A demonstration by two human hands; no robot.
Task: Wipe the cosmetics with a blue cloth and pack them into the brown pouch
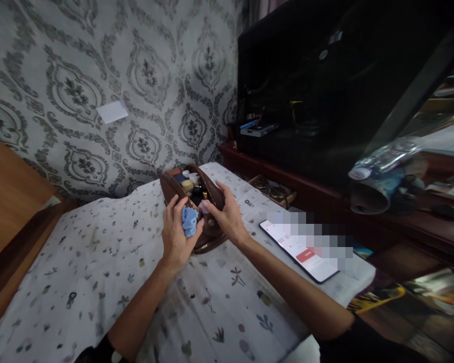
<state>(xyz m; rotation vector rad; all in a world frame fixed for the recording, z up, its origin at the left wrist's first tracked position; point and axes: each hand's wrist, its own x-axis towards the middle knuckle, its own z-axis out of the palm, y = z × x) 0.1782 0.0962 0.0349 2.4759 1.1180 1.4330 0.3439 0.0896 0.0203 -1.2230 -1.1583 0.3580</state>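
Note:
A brown handbag (212,225) stands unzipped on the patterned cloth, its mouth spread apart. Small items fill it, among them a yellowish rounded thing (187,185) and white caps (192,177). My left hand (176,229) is closed around a light blue fuzzy bundle (189,222), perhaps a scrunchie or small cloth, at the bag's near left rim. On the right side, my right hand (229,214) grips the bag's edge, fingers outside and thumb over the opening. By the thumb tip shows something small and pinkish, too unclear to name.
A phone (300,252) with a lit timer screen lies right of my right forearm. Beyond it stand a dark television (306,75) on a reddish-brown cabinet, a clear plastic bottle (389,156) and a small tray (274,189) of round items. A wooden panel (18,191) rises at the left.

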